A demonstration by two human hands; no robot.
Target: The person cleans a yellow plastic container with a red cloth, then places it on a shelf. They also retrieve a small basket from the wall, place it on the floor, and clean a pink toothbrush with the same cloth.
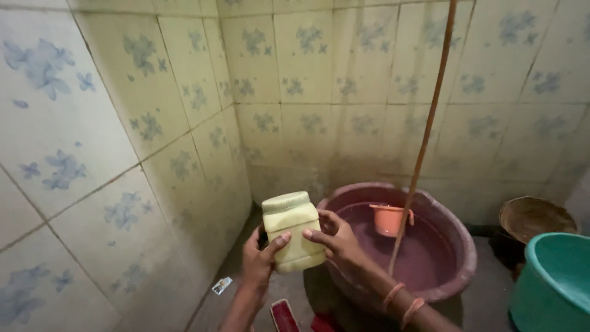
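I hold a pale yellow plastic jar [293, 230] with a ribbed screw lid upright in front of me, in both hands. My left hand [261, 258] grips its lower left side, thumb across the front. My right hand [335, 237] clasps the right side, fingers on the front. The jar hangs just left of a large maroon tub [458, 255] filled with water. A small orange mug [388, 219] floats in the tub. Two orange bands sit on my right wrist.
Tiled walls with blue flower prints meet in the corner behind the tub. A thin brown hose [424, 138] hangs down into the water. A teal bucket [550, 283] stands at the right, a dark round basin [533, 216] behind it. A red brush [284, 315] and a small sachet [222, 285] lie on the floor.
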